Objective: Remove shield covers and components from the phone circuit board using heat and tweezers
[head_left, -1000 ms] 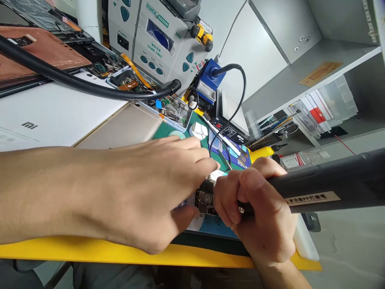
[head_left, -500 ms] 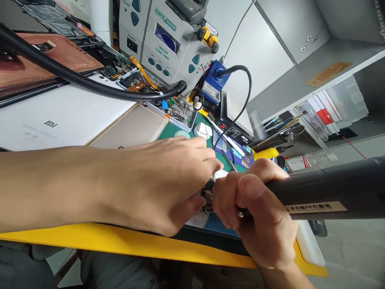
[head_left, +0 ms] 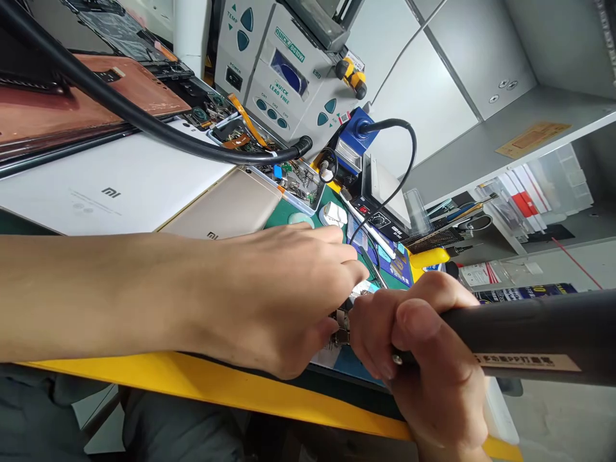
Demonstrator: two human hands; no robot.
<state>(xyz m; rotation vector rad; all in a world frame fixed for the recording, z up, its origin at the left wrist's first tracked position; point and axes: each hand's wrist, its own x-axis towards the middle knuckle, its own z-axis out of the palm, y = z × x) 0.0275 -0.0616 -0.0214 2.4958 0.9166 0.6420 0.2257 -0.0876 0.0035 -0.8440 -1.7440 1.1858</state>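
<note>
My left hand (head_left: pixel 283 295) reaches in from the left, back up, with its fingers curled and its thumb against the near edge of a small circuit board (head_left: pixel 342 324). Only a strip of that board shows between my hands; its fingertips' contact is mostly hidden. My right hand (head_left: pixel 423 346) is wrapped round a thick black cylindrical tool (head_left: pixel 539 333) with a printed label, which runs off the right edge. Its fingers are right beside the board, and the tool's front end is hidden in the grip.
Behind stand a grey QUICK station (head_left: pixel 283 70) with a black hose (head_left: pixel 168 131), a blue device (head_left: pixel 353 141) and a parts tray (head_left: pixel 308 206). Phones and a white tablet (head_left: pixel 120 186) lie left. Metal tweezers (head_left: pixel 373 268) and a yellow-handled tool (head_left: pixel 430 258) are beyond my hands.
The view has shifted, so the bench items appear farther right and slightly lower. Both hands keep nearly the same grip and place beside the board.
</note>
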